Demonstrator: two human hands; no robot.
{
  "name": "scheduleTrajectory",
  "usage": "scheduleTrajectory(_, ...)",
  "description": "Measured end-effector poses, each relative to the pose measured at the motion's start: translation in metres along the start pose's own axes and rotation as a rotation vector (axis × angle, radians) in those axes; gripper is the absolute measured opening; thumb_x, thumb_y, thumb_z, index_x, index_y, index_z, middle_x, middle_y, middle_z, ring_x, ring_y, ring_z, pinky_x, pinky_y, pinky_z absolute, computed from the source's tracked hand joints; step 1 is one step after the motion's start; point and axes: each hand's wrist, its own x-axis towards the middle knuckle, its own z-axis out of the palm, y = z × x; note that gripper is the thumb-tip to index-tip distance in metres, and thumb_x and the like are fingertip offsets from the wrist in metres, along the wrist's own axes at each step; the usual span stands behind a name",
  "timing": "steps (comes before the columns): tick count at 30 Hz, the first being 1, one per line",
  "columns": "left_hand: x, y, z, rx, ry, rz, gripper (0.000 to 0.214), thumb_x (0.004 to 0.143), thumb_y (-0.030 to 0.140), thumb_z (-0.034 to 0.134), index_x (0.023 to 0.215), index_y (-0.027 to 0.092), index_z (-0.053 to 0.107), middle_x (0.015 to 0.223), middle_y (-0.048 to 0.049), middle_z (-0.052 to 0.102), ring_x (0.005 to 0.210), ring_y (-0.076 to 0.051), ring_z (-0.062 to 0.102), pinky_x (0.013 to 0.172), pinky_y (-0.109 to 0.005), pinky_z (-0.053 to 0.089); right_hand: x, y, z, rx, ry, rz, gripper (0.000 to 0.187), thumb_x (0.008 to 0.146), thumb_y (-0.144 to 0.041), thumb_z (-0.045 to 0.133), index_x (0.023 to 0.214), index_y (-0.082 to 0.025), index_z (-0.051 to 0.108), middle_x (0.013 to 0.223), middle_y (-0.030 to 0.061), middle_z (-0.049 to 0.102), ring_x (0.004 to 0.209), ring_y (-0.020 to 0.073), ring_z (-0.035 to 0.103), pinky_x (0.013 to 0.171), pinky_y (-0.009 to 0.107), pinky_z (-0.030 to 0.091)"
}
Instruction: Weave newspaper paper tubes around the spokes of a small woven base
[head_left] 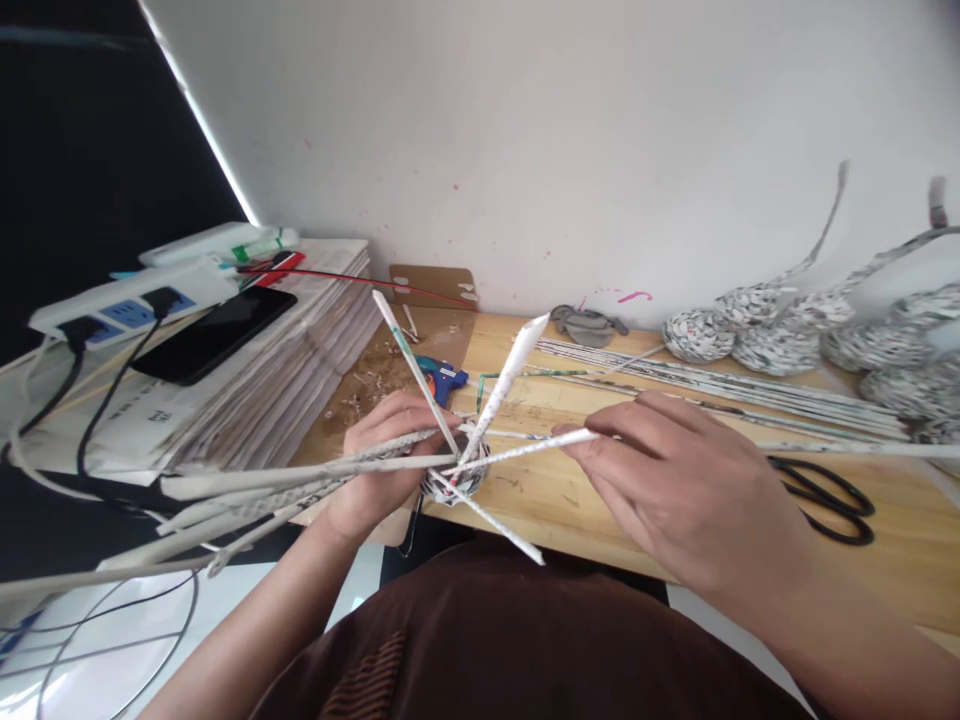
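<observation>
A small woven ball of rolled newspaper (pixel 456 482) is in my left hand (pixel 390 450), whose fingers are wrapped round its left side. Several paper tubes fan out from the ball; a thick white one (pixel 510 380) rises upward and a bundle of twisted ones (pixel 285 490) stretches left past my wrist. My right hand (pixel 660 480) pinches the end of a thin paper tube (pixel 540 448) that runs from the ball to the right. Part of the ball is hidden behind my left fingers and the tubes.
A blue glue gun (pixel 448 376) lies behind the ball. Black-handled scissors (pixel 825 500) and loose paper tubes (pixel 735 385) are to the right, with several woven paper balls (pixel 776 345) by the wall. At left, a paper stack (pixel 300 360) bears a phone (pixel 217 335) and power strip (pixel 135 300).
</observation>
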Motion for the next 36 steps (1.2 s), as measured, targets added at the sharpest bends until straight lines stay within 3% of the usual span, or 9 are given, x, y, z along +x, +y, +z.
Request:
scheduleTrajectory(9,0.008,0.015,0.005,0.017,-0.075,0.049,0.017,0.086,0.020,0.071,0.096,0.033,0.077,0.089,-0.0009,0.078,0.078,-0.021,0.073,0.074,-0.036,0.060,-0.001,0.001,0.011,0.107,-0.119,0.064,0.019,0.095,-0.014,0.058,0.100,-0.021,0.075,0.082,0.0036,0.068,0.076,0.0177,0.063,0.067,0.030,0.045)
scheduleTrajectory(18,-0.004,0.009,0.020,0.044,-0.139,0.115,0.018,0.092,0.022,0.067,0.108,0.028,0.074,0.094,-0.0037,0.073,0.082,-0.018,0.069,0.075,-0.031,0.057,-0.001,-0.002,0.026,0.161,-0.307,0.088,0.022,0.091,-0.008,0.057,0.099,-0.021,0.074,0.089,0.0040,0.076,0.086,0.0207,0.070,0.076,0.032,0.052)
scheduleTrajectory(25,-0.009,0.009,0.019,0.054,-0.183,0.102,0.019,0.093,0.021,0.066,0.110,0.027,0.072,0.098,-0.0030,0.072,0.086,-0.017,0.067,0.078,-0.031,0.055,0.005,-0.006,0.038,0.209,-0.249,0.053,0.021,0.087,-0.007,0.057,0.091,-0.020,0.073,0.091,0.0027,0.079,0.089,0.0212,0.073,0.075,0.031,0.055)
scheduleTrajectory(31,-0.009,0.012,0.018,0.068,-0.166,0.095,0.017,0.093,0.020,0.065,0.108,0.026,0.072,0.097,-0.0026,0.072,0.084,-0.016,0.067,0.078,-0.030,0.054,0.008,-0.011,0.046,0.210,-0.346,0.081,0.021,0.088,-0.009,0.057,0.094,-0.020,0.075,0.096,0.0039,0.080,0.093,0.0241,0.074,0.078,0.035,0.057)
scheduleTrajectory(36,-0.008,0.012,0.016,0.062,-0.182,0.108,0.020,0.094,0.018,0.062,0.110,0.024,0.071,0.100,-0.0041,0.072,0.087,-0.016,0.068,0.080,-0.030,0.055,0.008,-0.012,0.049,0.304,-0.236,0.106,0.021,0.092,-0.013,0.056,0.105,-0.019,0.071,0.102,0.0055,0.079,0.095,0.0217,0.073,0.082,0.034,0.056)
